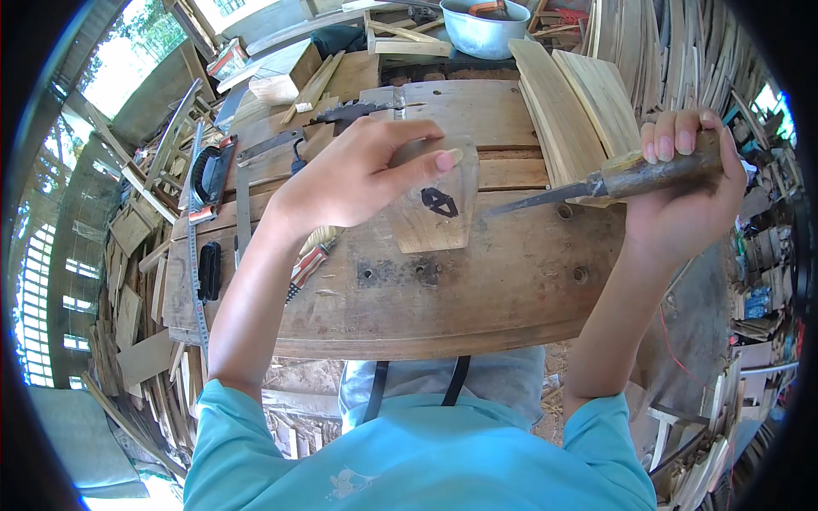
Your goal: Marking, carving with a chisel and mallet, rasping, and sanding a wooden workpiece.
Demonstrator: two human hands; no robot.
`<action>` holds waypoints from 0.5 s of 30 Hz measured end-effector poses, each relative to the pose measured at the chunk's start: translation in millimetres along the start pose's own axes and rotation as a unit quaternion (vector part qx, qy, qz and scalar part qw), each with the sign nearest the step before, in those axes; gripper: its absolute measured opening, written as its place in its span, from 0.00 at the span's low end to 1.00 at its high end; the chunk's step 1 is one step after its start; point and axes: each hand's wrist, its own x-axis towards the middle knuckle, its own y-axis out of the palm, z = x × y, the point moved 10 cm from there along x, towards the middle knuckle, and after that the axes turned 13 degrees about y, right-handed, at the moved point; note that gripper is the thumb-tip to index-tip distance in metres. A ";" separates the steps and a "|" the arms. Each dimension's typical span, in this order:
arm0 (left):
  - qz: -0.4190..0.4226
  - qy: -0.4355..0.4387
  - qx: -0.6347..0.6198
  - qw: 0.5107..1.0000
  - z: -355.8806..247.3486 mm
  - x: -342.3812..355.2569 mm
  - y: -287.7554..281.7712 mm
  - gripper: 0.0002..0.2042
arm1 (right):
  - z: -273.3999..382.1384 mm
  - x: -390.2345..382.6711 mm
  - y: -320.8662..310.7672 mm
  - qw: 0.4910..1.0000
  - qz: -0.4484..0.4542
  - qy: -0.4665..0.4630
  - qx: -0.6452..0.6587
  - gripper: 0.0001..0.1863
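Observation:
My right hand (686, 183) is raised at the right, its fingers wrapped round the wooden handle of a chisel (588, 184). The long dark blade points left, toward a pale wooden block (433, 232) in the middle of the bench. A dark, irregular mark or opening shows on the block's face. Over the block's upper left part is my left hand (375, 166), with thumb and forefinger stretched out and apart; the other fingers are mostly hidden. Whether the thumb touches the block, I cannot tell. Below my left wrist lies a brush (313, 260) with a striped handle.
The worn wooden workbench (511, 298) has several dark holes. On its left lie a handled sanding tool (209, 177), a black-handled tool (210, 271), a tape measure strip and a saw (349, 112). Boards (558, 115) lean at the back right, near a metal basin (484, 32).

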 end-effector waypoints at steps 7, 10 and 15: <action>0.106 0.001 0.164 0.981 -5.4 21.0 18.8 0.28 | -10.8 7.6 1.4 1.000 -0.004 0.005 0.013 0.12; 0.078 0.047 0.071 0.993 -2.3 28.1 23.2 0.27 | -15.4 7.7 1.1 1.000 0.004 0.026 0.010 0.10; 0.111 -0.017 0.045 0.993 12.9 31.0 24.5 0.27 | -17.3 8.1 -16.6 0.999 -0.038 0.031 -0.023 0.09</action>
